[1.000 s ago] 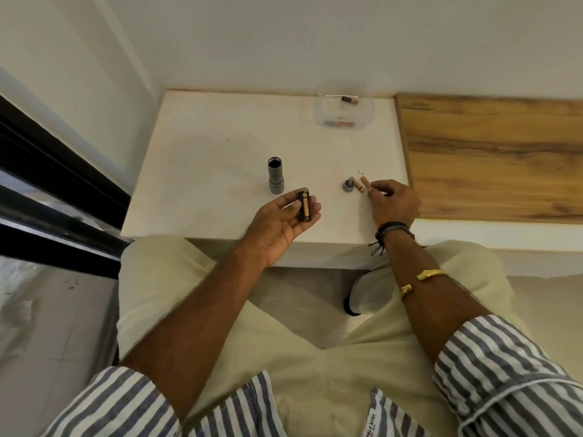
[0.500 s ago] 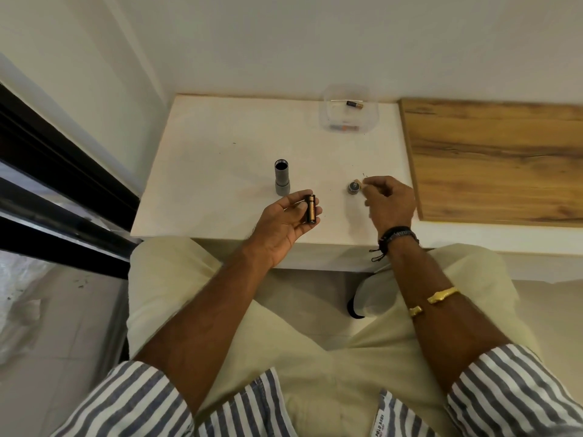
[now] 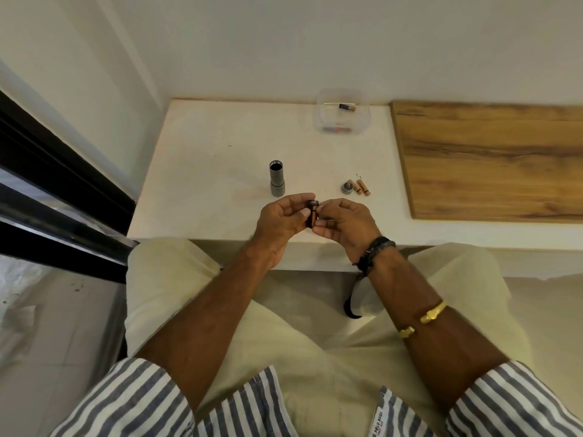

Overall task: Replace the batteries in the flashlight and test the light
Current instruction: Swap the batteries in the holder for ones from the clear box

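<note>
From my head camera I see both my hands meeting over the near edge of the white table (image 3: pixel 202 171). My left hand (image 3: pixel 279 223) curls round the battery holder (image 3: pixel 312 214), fingers pinching its side. My right hand (image 3: pixel 345 220) pinches it too, fingertips at its top end; I think they touch a battery there, but it is too small to be sure. The flashlight (image 3: pixel 276 179) stands upright just past my hands, open end up. Its cap (image 3: pixel 347 187) lies to the right, two batteries (image 3: pixel 361 187) just beside it. A clear box (image 3: pixel 342 113) sits far back.
</note>
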{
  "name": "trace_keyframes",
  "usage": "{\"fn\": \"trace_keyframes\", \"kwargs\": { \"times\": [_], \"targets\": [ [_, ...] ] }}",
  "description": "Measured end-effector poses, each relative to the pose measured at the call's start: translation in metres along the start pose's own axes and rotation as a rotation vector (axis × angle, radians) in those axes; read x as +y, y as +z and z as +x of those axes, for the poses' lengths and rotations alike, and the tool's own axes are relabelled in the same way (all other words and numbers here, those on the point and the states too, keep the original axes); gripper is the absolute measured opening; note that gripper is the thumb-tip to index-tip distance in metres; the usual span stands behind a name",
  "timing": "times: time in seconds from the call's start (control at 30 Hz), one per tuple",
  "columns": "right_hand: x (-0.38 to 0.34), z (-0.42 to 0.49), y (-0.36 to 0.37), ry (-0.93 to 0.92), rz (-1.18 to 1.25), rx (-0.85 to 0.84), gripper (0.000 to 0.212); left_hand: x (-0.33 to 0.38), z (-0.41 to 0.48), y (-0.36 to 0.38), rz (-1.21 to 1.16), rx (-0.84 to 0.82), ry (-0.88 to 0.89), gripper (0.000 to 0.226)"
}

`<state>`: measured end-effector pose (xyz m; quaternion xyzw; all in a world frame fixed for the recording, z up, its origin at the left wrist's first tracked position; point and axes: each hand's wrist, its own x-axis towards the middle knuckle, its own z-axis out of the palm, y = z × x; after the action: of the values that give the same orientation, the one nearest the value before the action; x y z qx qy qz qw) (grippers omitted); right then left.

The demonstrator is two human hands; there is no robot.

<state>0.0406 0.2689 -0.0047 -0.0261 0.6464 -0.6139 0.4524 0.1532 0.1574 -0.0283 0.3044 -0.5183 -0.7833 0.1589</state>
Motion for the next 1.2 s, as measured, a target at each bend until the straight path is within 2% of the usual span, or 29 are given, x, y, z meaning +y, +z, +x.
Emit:
{"fn": "trace_keyframes", "kwargs": {
  "times": [0.33, 0.7, 0.93, 1.2],
  "targets": [
    [0.000, 0.001, -0.001, 0.002, 0.049, -0.010, 0.005, 0.001, -0.003, 0.004, 0.179, 0.040, 0.095, 0.029],
    [-0.001, -0.002, 0.002, 0.089, 0.150, -0.064, 0.007, 0.000, -0.004, 0.006, 0.352, 0.055, 0.242, 0.029],
    [-0.003, -0.002, 0.004, 0.158, 0.163, 0.007, 0.011, -0.004, -0.005, 0.014, 0.440, 0.047, 0.328, 0.027],
    [-0.003, -0.002, 0.005, 0.128, 0.138, 0.000, 0.011, -0.005, -0.002, 0.014, 0.400, 0.080, 0.251, 0.026]
  ]
}}
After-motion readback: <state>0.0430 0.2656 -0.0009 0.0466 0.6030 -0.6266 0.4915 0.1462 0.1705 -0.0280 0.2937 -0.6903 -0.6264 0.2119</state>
